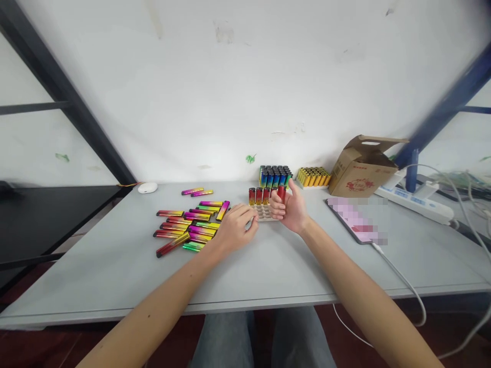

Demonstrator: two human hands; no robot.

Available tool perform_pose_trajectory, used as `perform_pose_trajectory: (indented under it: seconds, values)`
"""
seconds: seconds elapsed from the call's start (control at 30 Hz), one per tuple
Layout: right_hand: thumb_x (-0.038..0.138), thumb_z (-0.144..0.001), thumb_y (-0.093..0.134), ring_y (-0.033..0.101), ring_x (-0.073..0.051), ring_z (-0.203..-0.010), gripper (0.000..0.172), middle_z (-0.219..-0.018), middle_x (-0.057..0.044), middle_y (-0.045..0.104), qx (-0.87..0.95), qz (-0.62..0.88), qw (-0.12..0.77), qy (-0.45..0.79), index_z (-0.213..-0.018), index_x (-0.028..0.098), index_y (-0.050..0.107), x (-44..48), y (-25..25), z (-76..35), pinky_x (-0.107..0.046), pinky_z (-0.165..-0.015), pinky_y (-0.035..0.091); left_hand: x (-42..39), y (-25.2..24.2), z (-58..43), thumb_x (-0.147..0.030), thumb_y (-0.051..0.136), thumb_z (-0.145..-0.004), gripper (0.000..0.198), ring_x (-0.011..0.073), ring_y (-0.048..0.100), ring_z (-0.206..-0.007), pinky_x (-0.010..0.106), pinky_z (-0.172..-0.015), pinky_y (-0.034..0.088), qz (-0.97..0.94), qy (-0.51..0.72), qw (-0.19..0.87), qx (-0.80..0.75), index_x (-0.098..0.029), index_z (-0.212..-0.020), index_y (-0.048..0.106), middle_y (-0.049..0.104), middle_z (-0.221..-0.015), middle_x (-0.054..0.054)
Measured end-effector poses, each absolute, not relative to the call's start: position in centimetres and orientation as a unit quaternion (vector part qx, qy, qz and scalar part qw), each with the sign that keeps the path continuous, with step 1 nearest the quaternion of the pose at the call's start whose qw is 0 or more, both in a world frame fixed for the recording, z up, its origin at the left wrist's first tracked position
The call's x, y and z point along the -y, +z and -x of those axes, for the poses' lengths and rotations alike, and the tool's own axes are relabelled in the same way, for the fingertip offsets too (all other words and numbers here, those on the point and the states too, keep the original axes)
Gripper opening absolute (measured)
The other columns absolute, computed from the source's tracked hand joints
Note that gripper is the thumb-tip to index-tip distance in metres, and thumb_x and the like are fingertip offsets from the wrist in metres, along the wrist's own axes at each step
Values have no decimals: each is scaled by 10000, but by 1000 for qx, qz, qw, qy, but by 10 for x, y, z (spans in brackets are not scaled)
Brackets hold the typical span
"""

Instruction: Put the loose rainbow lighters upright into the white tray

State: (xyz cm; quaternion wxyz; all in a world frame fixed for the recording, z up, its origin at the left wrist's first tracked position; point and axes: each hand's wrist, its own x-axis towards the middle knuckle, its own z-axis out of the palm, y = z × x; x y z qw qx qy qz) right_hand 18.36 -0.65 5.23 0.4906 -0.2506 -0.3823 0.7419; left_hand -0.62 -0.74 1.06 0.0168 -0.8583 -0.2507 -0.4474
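Forearms (161,313) angle inward, left hand (236,227) curled, grip unclear, right hand (292,212) clasping red lighter (282,192).

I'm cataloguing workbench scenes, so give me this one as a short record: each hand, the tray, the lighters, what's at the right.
Right hand: holds a red lighter, roughly upright
Left hand: fingertips at the tray's left end; unclear whether holding anything
Tray: standing red-gold lighters at far side, bare pockets nearer
Loose lighters: mixed colours, lying left of the tray
Standing groups: blue lighters behind the tray; yellow lighters right of those
Right side: box, phone, power strip
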Motion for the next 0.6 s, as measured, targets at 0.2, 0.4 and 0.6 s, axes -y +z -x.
perform_pose_trajectory:
  seconds: [0.2,0.4,0.6]
  values:
    - [578,-885,329,94,-72,-387,532,-438,86,140,351,307,499,731,-496,221,267,3,48,-184,-206,-343,128,8,11,7,-101,492,-846,130,179,588,-774,328,-738,473,863,-441,16,248,-194,-786,561,648,-779,37]
    - [504,-902,267,68,-72,-385,488,-443,88,118,345,323,513,717,-501,228,239,8,54,-178,-198,-334,109,8,12,6,-105,486,-845,137,179,589,-763,328,-728,469,866,-433,17,249,-192,-784,572,654,-774,41]
    - [489,-915,261,44,-69,-395,459,-447,93,121,348,345,492,719,-537,233,220,13,59,-170,-183,-322,90,7,12,6,-119,498,-839,135,176,591,-743,333,-714,456,860,-438,24,260,-197,-761,576,669,-767,34]
